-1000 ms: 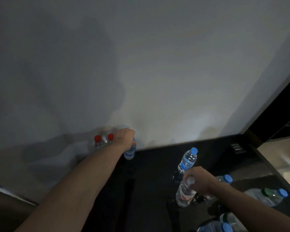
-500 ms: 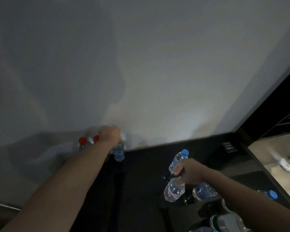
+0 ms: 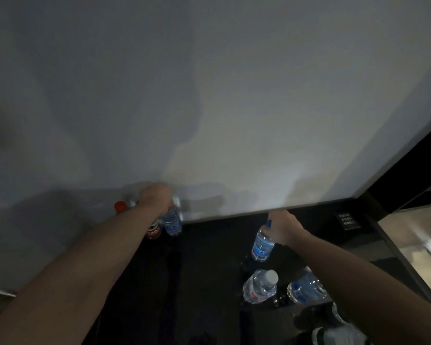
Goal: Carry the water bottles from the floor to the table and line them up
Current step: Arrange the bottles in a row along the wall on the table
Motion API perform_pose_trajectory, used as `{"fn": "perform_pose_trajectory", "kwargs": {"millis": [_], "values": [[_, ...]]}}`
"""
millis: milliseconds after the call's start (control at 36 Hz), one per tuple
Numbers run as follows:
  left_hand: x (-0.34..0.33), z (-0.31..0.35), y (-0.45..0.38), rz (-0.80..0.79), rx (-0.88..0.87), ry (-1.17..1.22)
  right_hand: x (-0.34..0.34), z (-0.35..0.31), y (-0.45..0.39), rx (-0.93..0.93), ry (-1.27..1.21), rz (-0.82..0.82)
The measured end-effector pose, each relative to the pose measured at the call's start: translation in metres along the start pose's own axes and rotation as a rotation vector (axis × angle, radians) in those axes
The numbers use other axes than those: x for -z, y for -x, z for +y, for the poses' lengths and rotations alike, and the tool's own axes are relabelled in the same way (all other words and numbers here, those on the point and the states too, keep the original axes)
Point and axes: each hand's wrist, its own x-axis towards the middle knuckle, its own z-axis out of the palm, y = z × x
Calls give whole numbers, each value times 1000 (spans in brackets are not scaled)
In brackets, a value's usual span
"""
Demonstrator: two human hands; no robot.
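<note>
While both hands were down among the bottles, the left hand had its grip wrapped around the top of a blue-label bottle right up against the white wall, next to a red-capped bottle and a red-label one half hidden behind the wrist. The right hand had its grip curled round the neck of another blue-label bottle, which stood tilted on the dark surface. Nearer in, a white-capped bottle and a blue-label one stood loose and untouched. Looked to me like the lining-up step: left bottle joining the row by the wall. Next move probably called for carrying the right one across beside it without knocking the neighbours. Couldn't tell if either bottle was fully set down.
</note>
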Motion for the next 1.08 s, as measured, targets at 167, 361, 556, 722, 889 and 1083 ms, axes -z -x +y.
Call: {"fn": "perform_pose_trajectory", "kwargs": {"millis": [167,361,556,722,889,1083], "values": [[2,-2,-3,-40,14,39,11,-43,-21,98,26,10],[5,-1,-8,-55,-3,51,6,-107,-41,158,-89,-21],[4,-10,-12,-49,7,72,-4,-168,-55,239,-175,-57],[3,-15,-16,-72,21,89,-9,-205,-65,268,-146,-43],[5,-20,-19,-91,1,93,-16,-219,-70,264,-161,-37],[-2,-28,-21,-105,1,203,-17,-223,-76,269,-216,-31]]}}
